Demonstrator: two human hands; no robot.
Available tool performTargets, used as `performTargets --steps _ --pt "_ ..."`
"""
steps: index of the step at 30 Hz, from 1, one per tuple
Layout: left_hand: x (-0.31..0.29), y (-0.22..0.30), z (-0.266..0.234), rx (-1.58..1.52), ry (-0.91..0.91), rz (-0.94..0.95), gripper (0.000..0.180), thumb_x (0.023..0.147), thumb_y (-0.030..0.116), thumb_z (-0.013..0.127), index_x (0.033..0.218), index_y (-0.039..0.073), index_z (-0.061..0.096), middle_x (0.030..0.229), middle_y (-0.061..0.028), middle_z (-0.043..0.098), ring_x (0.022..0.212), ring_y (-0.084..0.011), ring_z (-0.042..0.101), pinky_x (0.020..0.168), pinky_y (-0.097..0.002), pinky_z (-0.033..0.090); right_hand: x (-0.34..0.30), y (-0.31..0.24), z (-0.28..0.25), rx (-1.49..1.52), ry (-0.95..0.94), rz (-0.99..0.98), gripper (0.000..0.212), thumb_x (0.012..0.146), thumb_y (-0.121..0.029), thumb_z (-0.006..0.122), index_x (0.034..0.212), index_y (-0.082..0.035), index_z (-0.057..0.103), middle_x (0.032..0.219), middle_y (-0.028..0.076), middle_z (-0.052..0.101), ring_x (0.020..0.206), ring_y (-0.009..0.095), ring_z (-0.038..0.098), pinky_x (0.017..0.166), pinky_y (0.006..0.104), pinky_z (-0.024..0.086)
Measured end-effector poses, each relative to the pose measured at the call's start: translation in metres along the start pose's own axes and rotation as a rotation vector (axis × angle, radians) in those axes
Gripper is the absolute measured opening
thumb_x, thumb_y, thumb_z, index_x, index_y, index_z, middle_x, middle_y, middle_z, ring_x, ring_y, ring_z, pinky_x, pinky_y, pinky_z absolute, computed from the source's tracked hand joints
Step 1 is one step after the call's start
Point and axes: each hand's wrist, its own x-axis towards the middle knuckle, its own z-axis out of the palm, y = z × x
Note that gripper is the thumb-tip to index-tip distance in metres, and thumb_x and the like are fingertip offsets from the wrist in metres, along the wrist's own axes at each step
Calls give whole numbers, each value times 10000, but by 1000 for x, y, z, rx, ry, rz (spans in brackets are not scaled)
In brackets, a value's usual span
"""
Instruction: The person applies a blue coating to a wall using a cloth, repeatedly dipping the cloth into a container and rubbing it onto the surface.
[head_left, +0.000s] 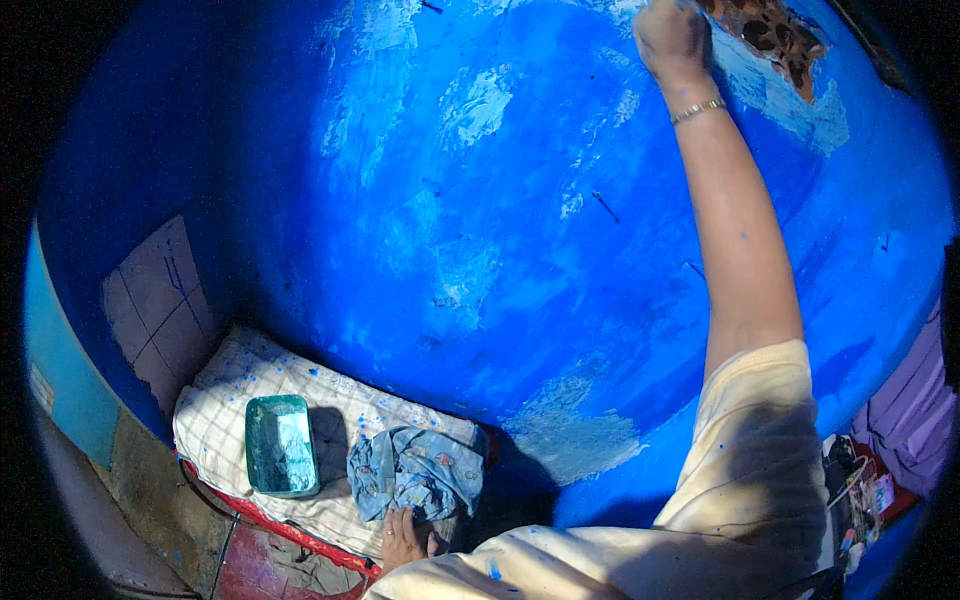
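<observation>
My right arm reaches up along a blue-painted wall [400, 280], and my right hand [672, 40] is closed in a fist against it near the top edge. Whatever sits in those fingers, if anything, is hidden; a metal band circles the wrist. Low in the view, my left hand [403, 540] lies with fingers stretched out on a padded surface covered by a checked white cloth [340, 535]. Its fingertips reach the edge of a crumpled light-blue patterned rag [420, 472]. Left of the rag stands a green rectangular tub [280, 445], with a pale shine inside.
Pale unpainted patches [478, 105] and a nail [606, 207] mark the wall. Plaster has broken away at a brown hole [775, 40] beside my right hand. Grey tiles [160, 300] are at the left, a purple cloth [910, 400] and cluttered small items [855, 495] at the right.
</observation>
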Motion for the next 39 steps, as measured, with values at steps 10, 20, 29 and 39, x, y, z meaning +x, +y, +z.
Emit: performTargets --steps 10,20,29,39 --pt "-1 1 3 1 15 -86 729 702 328 638 1272 -49 386 1205 -239 455 1143 -451 417 987 -526 348 -56 -21 76 -507 -465 -108 250 809 -119 500 1002 -63 649 1000 167 647 891 347 630 785 419 512" --pt "-4 -11 8 -27 93 -34 736 657 331 650 1249 -43 422 1160 -237 481 1111 -440 437 977 -522 369 -4 38 -1 -331 -263 461 320 740 -94 524 1016 -11 662 909 266 641 856 399 634 770 438 509" --pt "-14 -25 47 -32 127 -54 738 643 354 650 1252 -13 452 1191 -208 487 1173 -452 407 996 -529 365 15 -16 85 -362 -503 545 234 779 -142 528 891 1 676 920 247 643 854 396 637 748 464 506" --pt "-2 -15 30 15 104 1 554 749 194 555 1254 -10 453 1206 -191 494 1140 -409 470 1006 -483 377 41 -27 75 -160 -431 177 261 814 -173 481 821 -1 677 790 241 634 751 386 634 673 448 500"
